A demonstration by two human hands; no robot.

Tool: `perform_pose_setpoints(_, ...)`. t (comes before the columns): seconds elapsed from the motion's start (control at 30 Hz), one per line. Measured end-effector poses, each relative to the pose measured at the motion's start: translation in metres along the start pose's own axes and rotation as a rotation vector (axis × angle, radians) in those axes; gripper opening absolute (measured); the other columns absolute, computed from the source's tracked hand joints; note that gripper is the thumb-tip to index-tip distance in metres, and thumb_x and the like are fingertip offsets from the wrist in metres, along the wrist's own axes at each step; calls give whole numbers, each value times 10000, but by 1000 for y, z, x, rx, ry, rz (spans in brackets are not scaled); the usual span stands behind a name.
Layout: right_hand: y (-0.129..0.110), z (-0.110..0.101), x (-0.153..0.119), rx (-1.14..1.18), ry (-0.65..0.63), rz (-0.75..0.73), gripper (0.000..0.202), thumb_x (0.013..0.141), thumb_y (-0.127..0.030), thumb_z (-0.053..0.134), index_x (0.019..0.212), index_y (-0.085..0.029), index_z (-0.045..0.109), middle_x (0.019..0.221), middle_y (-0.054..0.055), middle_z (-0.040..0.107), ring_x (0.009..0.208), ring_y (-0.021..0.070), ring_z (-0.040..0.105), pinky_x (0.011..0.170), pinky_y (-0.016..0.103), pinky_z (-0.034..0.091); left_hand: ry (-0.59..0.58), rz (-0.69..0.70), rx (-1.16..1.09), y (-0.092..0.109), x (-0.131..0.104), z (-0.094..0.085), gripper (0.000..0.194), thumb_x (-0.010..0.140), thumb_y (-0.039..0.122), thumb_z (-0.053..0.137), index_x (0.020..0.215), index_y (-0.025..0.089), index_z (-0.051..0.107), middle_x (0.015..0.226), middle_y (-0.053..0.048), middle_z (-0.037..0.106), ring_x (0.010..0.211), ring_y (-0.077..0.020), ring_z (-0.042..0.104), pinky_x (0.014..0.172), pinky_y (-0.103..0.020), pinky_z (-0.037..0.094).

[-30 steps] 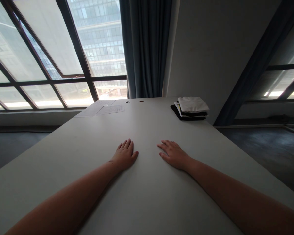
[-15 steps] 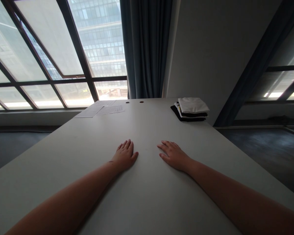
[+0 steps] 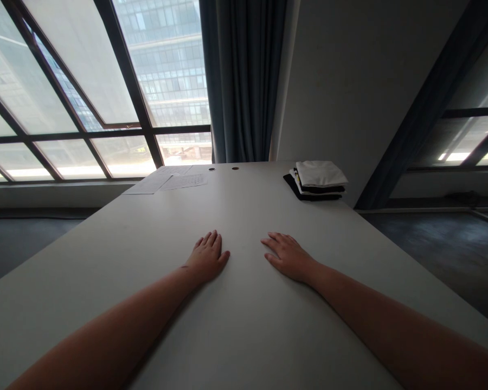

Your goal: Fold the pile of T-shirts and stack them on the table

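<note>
My left hand lies palm down on the white table, its fingers stretched forward and the thumb apart. Across a gap to the right, my right hand also rests on the tabletop, with fingers spread and pointing inward. Neither hand holds anything. Beyond my right hand, toward the far right edge, sits a stack of folded black and white cloth, with a white piece on top. Several sheets of paper lie flat at the far left, well beyond my left hand.
Two small round holes pierce the table near its far edge, including a dark one. Behind it hangs a blue curtain beside a large window. A grey wall stands at the right, with dark floor on both sides.
</note>
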State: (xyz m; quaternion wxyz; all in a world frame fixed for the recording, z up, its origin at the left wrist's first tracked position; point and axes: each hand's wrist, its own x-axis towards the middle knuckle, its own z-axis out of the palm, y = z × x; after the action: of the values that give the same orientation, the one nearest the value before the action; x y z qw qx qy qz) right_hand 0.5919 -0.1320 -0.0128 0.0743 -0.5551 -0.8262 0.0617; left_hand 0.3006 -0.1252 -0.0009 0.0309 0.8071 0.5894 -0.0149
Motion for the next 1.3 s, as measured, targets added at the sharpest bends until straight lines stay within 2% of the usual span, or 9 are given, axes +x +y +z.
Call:
perform_pose_setpoints(0.37, -2, -3, 0, 4, -32, 12, 616, 1036, -438, 452, 1604, -209, 519, 1678, 181, 415, 1544, 343, 364, 1274, 528, 217, 12, 8, 5, -2, 3, 5, 739, 1076, 506, 319, 1663, 57, 326, 1757, -185, 217, 1639, -315, 186, 1320, -457, 172)
perform_pose_setpoints(0.57, 1, 0, 1, 4, -10, -1, 609, 1036, -453, 462, 1596, -223, 529, 1660, 174, 442, 1533, 334, 379, 1267, 514, 226, 29, 12, 0, -5, 4, 8, 735, 1071, 512, 320, 1657, 69, 343, 1755, -184, 221, 1636, -316, 196, 1316, -462, 185)
perform_pose_setpoints(1.3, -1, -3, 0, -11, -23, 4, 607, 1037, -445, 448, 1596, -220, 524, 1666, 166, 438, 1535, 323, 378, 1272, 507, 225, 17, 7, 0, -1, 1, 2, 729, 1073, 497, 321, 1657, 61, 339, 1755, -189, 219, 1637, -314, 189, 1320, -458, 179)
